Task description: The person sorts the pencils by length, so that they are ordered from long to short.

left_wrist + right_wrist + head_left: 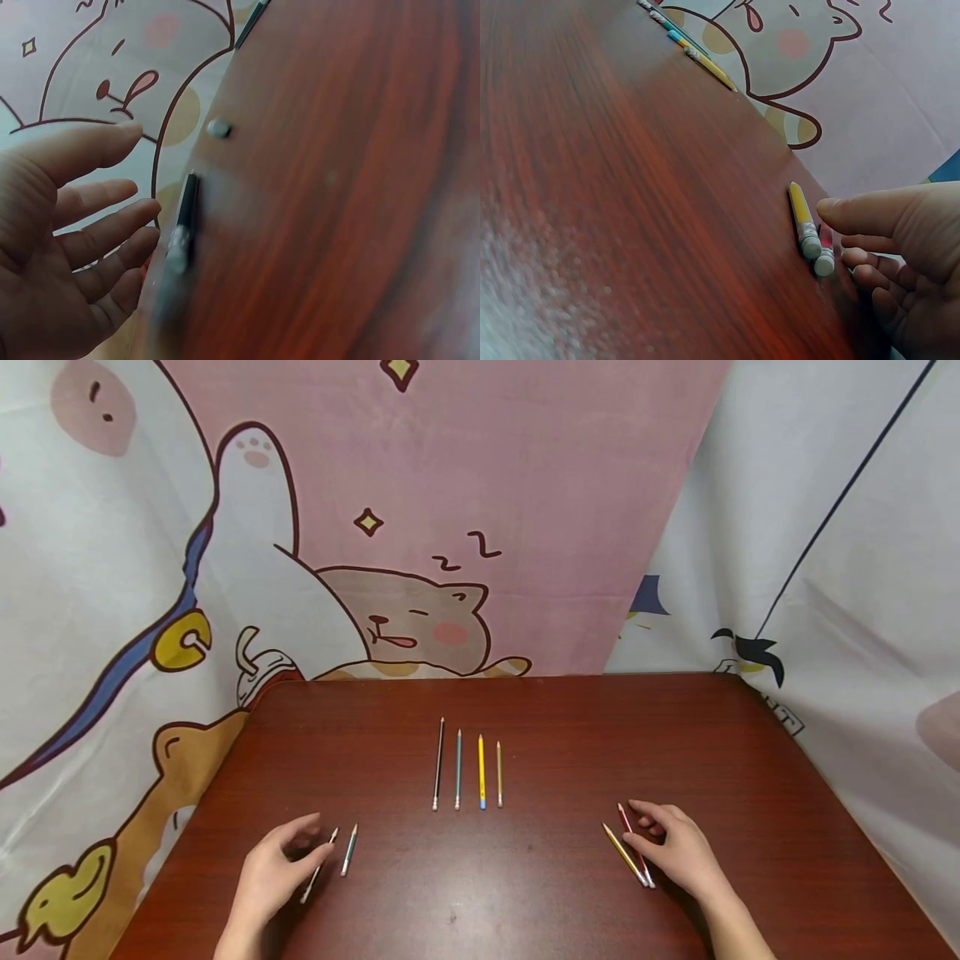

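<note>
My left hand (279,868) hovers over the table's left side with fingers relaxed and nothing in them. Close to its thumb lies a dark pencil (312,881) with a whitish end, also seen as a black pencil (187,202) in the left wrist view. Just right of that is a short teal pencil (349,851). Over on the right, my right hand (681,847) has its thumb and loosely bent fingers beside a red pencil (626,820), partly hidden by the thumb. A yellow pencil (625,855) lies against it, their eraser ends (824,265) close together.
At the table's middle stands a row of pencils lying side by side: black (438,764), teal (458,768), yellow (482,772) and gold (499,774). The brown table (555,718) meets a printed cartoon cloth (555,527) at its back and sides.
</note>
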`<action>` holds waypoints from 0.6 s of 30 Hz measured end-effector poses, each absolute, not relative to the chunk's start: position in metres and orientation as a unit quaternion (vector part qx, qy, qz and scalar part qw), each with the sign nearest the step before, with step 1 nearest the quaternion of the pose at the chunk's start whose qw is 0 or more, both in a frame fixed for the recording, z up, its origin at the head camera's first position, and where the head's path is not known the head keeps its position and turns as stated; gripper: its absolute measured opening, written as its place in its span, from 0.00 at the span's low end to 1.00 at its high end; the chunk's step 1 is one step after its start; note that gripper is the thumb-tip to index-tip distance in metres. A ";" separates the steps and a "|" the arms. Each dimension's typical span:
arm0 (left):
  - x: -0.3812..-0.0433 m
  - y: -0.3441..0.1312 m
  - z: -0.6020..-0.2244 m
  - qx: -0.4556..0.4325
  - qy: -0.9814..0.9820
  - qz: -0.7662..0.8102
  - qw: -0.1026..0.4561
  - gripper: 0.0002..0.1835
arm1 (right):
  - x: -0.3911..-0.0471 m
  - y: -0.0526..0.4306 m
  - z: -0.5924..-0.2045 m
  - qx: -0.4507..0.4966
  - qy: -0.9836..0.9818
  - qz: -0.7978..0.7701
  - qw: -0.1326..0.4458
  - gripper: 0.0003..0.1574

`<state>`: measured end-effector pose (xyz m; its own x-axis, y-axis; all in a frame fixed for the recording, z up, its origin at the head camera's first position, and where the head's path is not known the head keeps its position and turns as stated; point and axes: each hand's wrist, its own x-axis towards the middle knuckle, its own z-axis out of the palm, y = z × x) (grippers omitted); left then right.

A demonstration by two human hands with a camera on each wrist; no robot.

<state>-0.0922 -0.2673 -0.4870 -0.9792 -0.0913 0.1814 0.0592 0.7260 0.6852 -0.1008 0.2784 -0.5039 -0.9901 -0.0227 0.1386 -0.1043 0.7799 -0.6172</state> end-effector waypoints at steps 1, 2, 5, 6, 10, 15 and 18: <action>-0.091 -0.269 -0.487 0.006 -0.922 -0.373 0.107 0.25 | -0.101 0.278 -0.503 0.034 -0.941 0.330 0.062 0.31; -0.090 -0.271 -0.487 0.005 -0.920 -0.375 0.112 0.25 | -0.100 0.278 -0.503 0.034 -0.942 0.330 0.061 0.31; -0.087 -0.276 -0.489 0.000 -0.918 -0.379 0.120 0.25 | -0.100 0.278 -0.503 0.034 -0.942 0.328 0.062 0.31; -0.086 -0.278 -0.490 -0.003 -0.918 -0.378 0.120 0.25 | -0.100 0.278 -0.503 0.034 -0.942 0.327 0.062 0.31; -0.084 -0.283 -0.491 -0.010 -0.924 -0.364 0.113 0.26 | -0.101 0.279 -0.505 0.034 -0.944 0.322 0.064 0.31; -0.083 -0.287 -0.490 -0.002 -0.938 -0.339 0.077 0.28 | -0.102 0.279 -0.506 0.036 -0.945 0.318 0.070 0.31; -0.082 -0.290 -0.491 -0.004 -0.941 -0.331 0.070 0.29 | -0.102 0.279 -0.507 0.038 -0.944 0.318 0.075 0.31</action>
